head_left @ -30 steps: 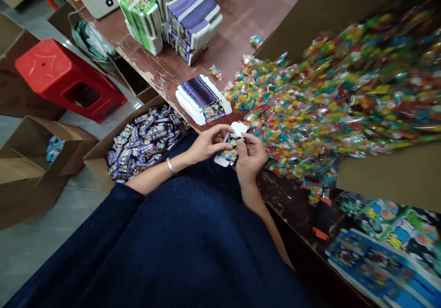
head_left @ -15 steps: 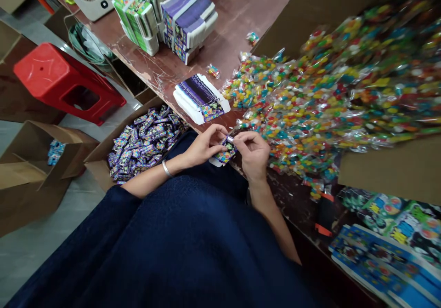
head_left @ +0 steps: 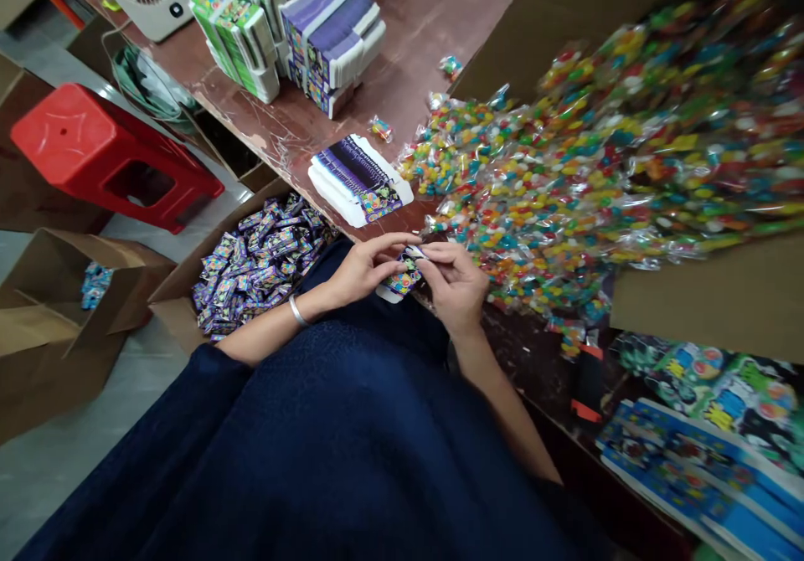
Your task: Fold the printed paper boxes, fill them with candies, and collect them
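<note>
Box is held at the edge of the table: on my feed, the left hand has thumb and fingers closed on its body; the right hand pinches its upper end. I see flat cartons just beyond, candy heaped rightward.

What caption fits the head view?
Left hand and right hand hold a small purple box between a carton of purple packs and heaped wrapped candies.

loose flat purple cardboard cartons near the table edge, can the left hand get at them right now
Likely yes: the loose flat purple cardboard cartons lie just beyond the left hand, nothing visible between, though it would probably need to release the small purple printed carton first.
</note>
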A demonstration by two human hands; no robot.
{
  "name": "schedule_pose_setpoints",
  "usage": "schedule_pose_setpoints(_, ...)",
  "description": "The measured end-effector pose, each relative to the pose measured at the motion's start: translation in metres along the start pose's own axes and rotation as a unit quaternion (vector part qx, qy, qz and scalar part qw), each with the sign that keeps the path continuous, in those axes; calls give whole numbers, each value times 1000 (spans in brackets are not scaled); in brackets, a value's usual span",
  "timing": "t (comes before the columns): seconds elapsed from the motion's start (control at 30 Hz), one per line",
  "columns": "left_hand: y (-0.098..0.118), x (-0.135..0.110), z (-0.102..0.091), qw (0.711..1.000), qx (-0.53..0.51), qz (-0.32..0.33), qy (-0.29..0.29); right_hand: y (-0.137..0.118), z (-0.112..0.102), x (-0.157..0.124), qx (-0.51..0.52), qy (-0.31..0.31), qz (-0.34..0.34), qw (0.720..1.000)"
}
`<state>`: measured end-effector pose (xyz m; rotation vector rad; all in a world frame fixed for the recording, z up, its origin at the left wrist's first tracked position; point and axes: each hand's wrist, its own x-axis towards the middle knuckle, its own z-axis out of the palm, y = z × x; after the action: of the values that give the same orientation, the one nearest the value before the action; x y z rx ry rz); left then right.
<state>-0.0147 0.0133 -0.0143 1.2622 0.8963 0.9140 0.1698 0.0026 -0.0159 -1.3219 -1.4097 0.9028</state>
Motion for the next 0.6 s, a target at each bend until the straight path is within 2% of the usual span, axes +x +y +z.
schedule_pose_setpoints(0.13,-4,-1,1,1000,-3,-26,1,9,1,-14,-35,5,-17,999)
schedule_pose_setpoints(0.2,-6,0,0,999,-2,-33,0,11,-10,-9,-59,-12,-24,998)
schedule_pose_setpoints(0.27,-7,3,-4,999,20,-43,12,14,-29,3,-115,9,-14,993)
schedule_pose_setpoints(0.33,-8,6,-7,997,48,-50,40,19,-51,17,-215,79,-8,973)
schedule_pose_setpoints(0.43,-12,10,-10,996,16,-71,58,34,-76,33,-363,54,-47,929)
schedule_pose_setpoints(0.53,-18,12,-9,992,-65,-101,30,51,-86,38,-400,32,-77,913)
schedule_pose_setpoints(0.6,-22,13,-9,994,-69,-87,14,56,-88,38,-389,64,-79,916)
